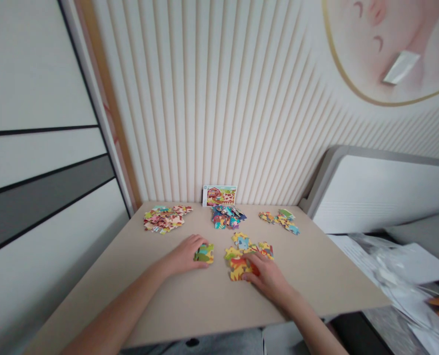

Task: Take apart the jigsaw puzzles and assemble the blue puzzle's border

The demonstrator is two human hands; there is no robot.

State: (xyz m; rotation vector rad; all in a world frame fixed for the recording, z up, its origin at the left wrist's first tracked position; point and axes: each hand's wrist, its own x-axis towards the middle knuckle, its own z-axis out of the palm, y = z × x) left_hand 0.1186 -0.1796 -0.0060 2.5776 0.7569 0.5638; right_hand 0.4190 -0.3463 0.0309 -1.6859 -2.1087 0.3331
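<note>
My left hand (188,254) has its thumb and fingers around the edges of a green and blue jigsaw puzzle piece (206,253) on the table. To the right, my right hand (266,276) grips a yellow and orange puzzle piece (237,270), its fingers covering the right side. Just beyond that hand lie more yellow pieces, among them a yellow and blue piece (242,242) and a yellow and red piece (267,249). Whether these pieces are joined to the gripped one I cannot tell.
Along the back of the beige table (204,310) lie a pinkish pile of pieces (164,219), a blue and purple pile (227,217) and a smaller group (280,220). A farm picture card (220,195) leans on the ribbed wall. Papers and plastic (382,266) lie right of the table.
</note>
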